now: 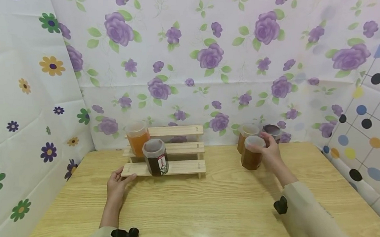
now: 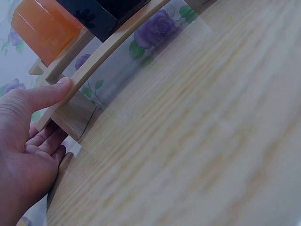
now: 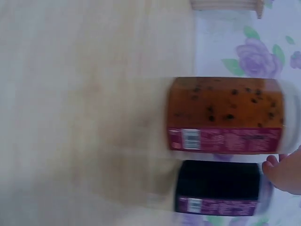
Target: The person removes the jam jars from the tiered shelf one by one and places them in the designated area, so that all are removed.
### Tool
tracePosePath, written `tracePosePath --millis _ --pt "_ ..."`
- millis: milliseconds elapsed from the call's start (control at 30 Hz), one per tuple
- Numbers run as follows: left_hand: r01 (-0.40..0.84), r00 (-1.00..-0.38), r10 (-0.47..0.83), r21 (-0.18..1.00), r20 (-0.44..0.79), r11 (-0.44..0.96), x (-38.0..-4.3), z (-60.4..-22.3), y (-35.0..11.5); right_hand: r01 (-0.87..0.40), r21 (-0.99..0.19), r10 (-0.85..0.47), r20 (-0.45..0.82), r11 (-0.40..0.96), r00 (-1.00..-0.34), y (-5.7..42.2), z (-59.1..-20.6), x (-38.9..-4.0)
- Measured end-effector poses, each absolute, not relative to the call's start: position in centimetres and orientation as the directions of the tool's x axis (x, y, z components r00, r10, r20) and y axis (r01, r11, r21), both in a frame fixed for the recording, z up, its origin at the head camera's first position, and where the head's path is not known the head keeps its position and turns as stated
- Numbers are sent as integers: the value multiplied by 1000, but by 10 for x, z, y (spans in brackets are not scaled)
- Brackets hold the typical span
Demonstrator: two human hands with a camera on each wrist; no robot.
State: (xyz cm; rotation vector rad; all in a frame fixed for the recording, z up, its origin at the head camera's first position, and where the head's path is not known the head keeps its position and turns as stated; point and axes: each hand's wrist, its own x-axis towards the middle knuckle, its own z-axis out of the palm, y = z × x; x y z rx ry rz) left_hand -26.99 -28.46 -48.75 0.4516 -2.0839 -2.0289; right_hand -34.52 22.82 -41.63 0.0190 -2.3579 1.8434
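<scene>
My left hand (image 1: 116, 186) pinches the left end of the lowest step of a three-step wooden rack (image 1: 187, 166), thumb on top and fingers beneath, as the left wrist view shows. An orange jar (image 1: 137, 144) sits on the rack's left side, behind a dark jar (image 1: 154, 163) on the lowest step. Over on the right, my right hand (image 1: 271, 155) grips a brown jar (image 1: 251, 159) by its whitish lid. Dark specks show through this jar (image 3: 225, 106) in the right wrist view, above a maroon label with a barcode.
Behind the held jar stand an amber jar (image 1: 242, 141) and another dark jar (image 1: 272, 130), near the table's back edge. Flowered sheeting (image 1: 211, 87) hangs behind the wood-grain table (image 1: 184, 212), with patterned sheets at both sides.
</scene>
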Motion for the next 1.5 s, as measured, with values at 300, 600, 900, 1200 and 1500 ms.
tracePosePath --millis 300,600,900,1200,1500 --pt "-71 -936 -346 997 -67 -3 -270 -488 -285 -167 -956 71 189 242 -979 228 -378 -350" --pt "-75 -934 -350 997 -72 -6 -270 -487 -285 -239 -943 2 246 231 -969 195 -364 -355" --pt "-74 -938 -340 997 -74 -14 -270 -488 -285 -256 -959 -53 252 122 -966 142 -361 -366" --pt "-69 -937 -342 998 -69 -11 -273 -484 -285 -232 -972 -157 224 31 -962 71 -361 -366" --pt "-74 -938 -340 997 -73 -10 -271 -486 -286 -205 -978 -213 209 -40 -954 -5 -366 -357"
